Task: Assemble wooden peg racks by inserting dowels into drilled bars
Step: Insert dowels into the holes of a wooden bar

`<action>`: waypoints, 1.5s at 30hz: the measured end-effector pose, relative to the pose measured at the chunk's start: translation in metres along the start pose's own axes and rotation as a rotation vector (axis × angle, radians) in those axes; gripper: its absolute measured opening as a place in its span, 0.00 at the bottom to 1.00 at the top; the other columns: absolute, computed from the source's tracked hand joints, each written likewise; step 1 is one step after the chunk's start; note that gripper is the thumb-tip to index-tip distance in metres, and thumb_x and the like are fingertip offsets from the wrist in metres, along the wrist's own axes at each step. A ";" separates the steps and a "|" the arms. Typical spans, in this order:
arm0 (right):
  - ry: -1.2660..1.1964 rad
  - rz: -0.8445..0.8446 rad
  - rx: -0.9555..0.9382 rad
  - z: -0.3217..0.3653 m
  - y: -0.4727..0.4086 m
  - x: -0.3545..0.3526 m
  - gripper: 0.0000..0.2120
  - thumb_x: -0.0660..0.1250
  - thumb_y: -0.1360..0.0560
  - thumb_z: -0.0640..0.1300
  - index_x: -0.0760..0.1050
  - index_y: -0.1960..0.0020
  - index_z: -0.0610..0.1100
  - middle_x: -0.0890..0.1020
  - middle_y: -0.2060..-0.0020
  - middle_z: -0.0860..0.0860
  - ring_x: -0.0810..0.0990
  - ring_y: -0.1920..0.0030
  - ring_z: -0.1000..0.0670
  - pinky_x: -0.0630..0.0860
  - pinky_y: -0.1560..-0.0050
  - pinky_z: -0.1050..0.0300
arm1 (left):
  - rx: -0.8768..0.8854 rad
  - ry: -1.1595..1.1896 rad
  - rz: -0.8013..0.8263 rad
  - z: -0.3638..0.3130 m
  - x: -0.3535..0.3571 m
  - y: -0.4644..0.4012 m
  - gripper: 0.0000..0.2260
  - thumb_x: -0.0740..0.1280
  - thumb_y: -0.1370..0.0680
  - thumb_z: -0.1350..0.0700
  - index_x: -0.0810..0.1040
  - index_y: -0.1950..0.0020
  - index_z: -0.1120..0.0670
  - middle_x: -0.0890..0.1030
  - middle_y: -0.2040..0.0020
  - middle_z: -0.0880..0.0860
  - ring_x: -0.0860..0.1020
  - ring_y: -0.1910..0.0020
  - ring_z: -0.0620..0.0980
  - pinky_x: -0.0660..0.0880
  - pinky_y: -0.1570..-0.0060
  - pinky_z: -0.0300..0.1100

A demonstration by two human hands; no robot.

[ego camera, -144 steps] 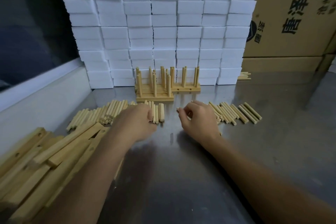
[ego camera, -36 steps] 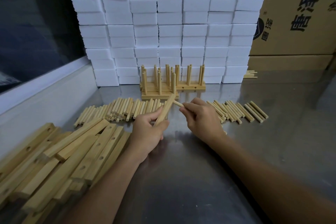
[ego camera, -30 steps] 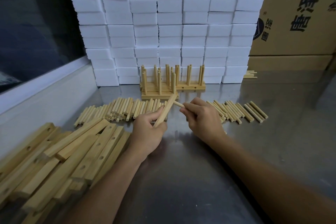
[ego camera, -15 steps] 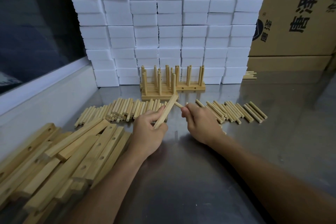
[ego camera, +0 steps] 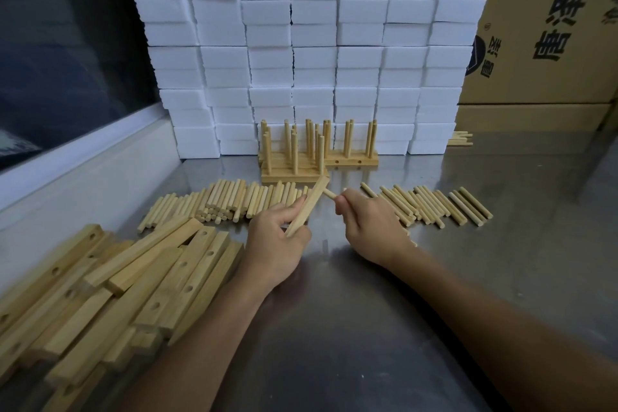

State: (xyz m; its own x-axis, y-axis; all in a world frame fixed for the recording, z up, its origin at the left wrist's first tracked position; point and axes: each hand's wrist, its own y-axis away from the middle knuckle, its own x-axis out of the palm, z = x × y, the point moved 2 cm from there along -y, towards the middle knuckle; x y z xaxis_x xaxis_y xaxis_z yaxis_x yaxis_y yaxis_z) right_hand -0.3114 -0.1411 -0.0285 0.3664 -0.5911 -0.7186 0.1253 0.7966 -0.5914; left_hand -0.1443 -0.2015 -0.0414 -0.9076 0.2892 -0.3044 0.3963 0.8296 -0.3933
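Note:
My left hand (ego camera: 276,237) grips a drilled wooden bar (ego camera: 309,204), tilted up and away over the steel table (ego camera: 351,328). My right hand (ego camera: 371,227) pinches a dowel (ego camera: 330,194) whose tip meets the bar's side near its upper end. Loose dowels lie in a row behind my left hand (ego camera: 230,201), and another row of dowels (ego camera: 434,206) lies right of my right hand. A pile of drilled bars (ego camera: 117,288) lies at the near left. Finished peg racks (ego camera: 297,157) stand at the back.
A wall of stacked white foam blocks (ego camera: 314,43) rises behind the racks. Cardboard boxes (ego camera: 548,27) stand at the back right, with a few dowels (ego camera: 461,139) at their foot. A white ledge (ego camera: 83,170) borders the table on the left.
Since 4.8 s ago my left hand took up a bar and my right hand a dowel. In the last second the dowel has stayed against the bar, with little other movement.

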 end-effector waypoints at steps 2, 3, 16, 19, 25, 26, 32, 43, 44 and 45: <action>-0.072 0.029 0.036 -0.001 -0.001 -0.001 0.12 0.55 0.16 0.48 0.70 0.57 0.49 0.73 0.70 0.51 0.70 0.71 0.52 0.68 0.67 0.52 | 0.008 -0.015 0.005 0.000 0.000 0.000 0.23 0.67 0.24 0.67 0.76 0.30 0.54 0.78 0.54 0.50 0.73 0.72 0.40 0.69 0.73 0.33; -0.070 0.024 0.031 0.000 -0.001 -0.002 0.12 0.55 0.16 0.48 0.70 0.57 0.49 0.74 0.70 0.51 0.71 0.71 0.53 0.68 0.67 0.52 | 0.011 -0.019 0.005 -0.001 0.000 0.000 0.23 0.68 0.24 0.66 0.75 0.30 0.54 0.79 0.53 0.50 0.73 0.71 0.40 0.70 0.72 0.33; 0.033 -0.039 0.112 0.003 0.001 -0.003 0.13 0.59 0.18 0.43 0.74 0.60 0.43 0.76 0.72 0.48 0.73 0.72 0.47 0.68 0.71 0.53 | -0.001 -0.114 0.074 -0.012 0.001 0.007 0.22 0.68 0.24 0.63 0.76 0.30 0.55 0.78 0.48 0.43 0.73 0.75 0.50 0.72 0.75 0.41; -0.216 0.024 0.240 -0.002 -0.002 -0.005 0.16 0.59 0.18 0.42 0.74 0.64 0.45 0.72 0.75 0.54 0.72 0.73 0.57 0.65 0.71 0.63 | 0.021 -0.150 0.073 -0.014 0.001 0.007 0.23 0.68 0.24 0.64 0.74 0.28 0.55 0.78 0.52 0.52 0.75 0.71 0.55 0.72 0.72 0.41; 0.088 -0.154 0.018 0.004 0.002 -0.005 0.12 0.61 0.21 0.40 0.74 0.62 0.44 0.73 0.75 0.51 0.67 0.77 0.50 0.61 0.75 0.57 | 0.016 -0.133 0.066 -0.015 0.002 0.007 0.23 0.67 0.23 0.64 0.73 0.28 0.56 0.78 0.49 0.56 0.74 0.71 0.55 0.70 0.73 0.40; 0.180 -0.217 -0.028 0.008 0.004 -0.006 0.09 0.64 0.24 0.39 0.74 0.63 0.43 0.70 0.76 0.53 0.63 0.78 0.51 0.56 0.76 0.61 | 0.012 -0.115 0.067 -0.015 0.002 0.007 0.22 0.67 0.23 0.65 0.73 0.28 0.57 0.78 0.49 0.56 0.73 0.72 0.52 0.70 0.73 0.40; 0.308 -0.231 -0.002 0.014 0.004 -0.009 0.12 0.68 0.27 0.37 0.69 0.65 0.45 0.65 0.78 0.55 0.58 0.79 0.53 0.49 0.74 0.65 | 0.003 -0.035 0.086 -0.012 0.001 0.008 0.23 0.67 0.23 0.67 0.74 0.29 0.58 0.78 0.51 0.57 0.70 0.75 0.45 0.70 0.74 0.41; -0.444 0.255 0.472 -0.004 -0.015 -0.019 0.21 0.56 0.16 0.48 0.78 0.64 0.44 0.72 0.81 0.58 0.67 0.80 0.59 0.64 0.78 0.67 | 0.030 -0.117 0.114 -0.014 0.004 0.010 0.23 0.68 0.24 0.65 0.73 0.28 0.59 0.77 0.50 0.42 0.74 0.75 0.46 0.72 0.76 0.39; -0.401 0.217 0.460 -0.001 -0.014 -0.018 0.20 0.57 0.17 0.47 0.78 0.64 0.45 0.73 0.80 0.58 0.69 0.79 0.59 0.66 0.77 0.66 | 0.026 -0.126 0.110 -0.014 0.004 0.010 0.23 0.68 0.24 0.65 0.73 0.29 0.59 0.75 0.52 0.41 0.74 0.75 0.48 0.72 0.77 0.41; -0.300 0.157 0.420 0.002 -0.012 -0.016 0.19 0.58 0.17 0.47 0.78 0.64 0.46 0.75 0.78 0.56 0.72 0.76 0.58 0.68 0.75 0.63 | 0.019 -0.131 0.108 -0.013 0.004 0.010 0.23 0.68 0.25 0.65 0.73 0.29 0.59 0.74 0.53 0.39 0.75 0.76 0.48 0.72 0.78 0.40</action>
State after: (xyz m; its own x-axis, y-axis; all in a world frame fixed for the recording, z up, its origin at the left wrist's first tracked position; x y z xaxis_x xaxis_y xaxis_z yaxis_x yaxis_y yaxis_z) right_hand -0.3170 -0.1406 -0.0090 0.6499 -0.4476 -0.6142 0.3833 0.8909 -0.2436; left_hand -0.1458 -0.1859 -0.0348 -0.8342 0.3101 -0.4560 0.4940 0.7876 -0.3682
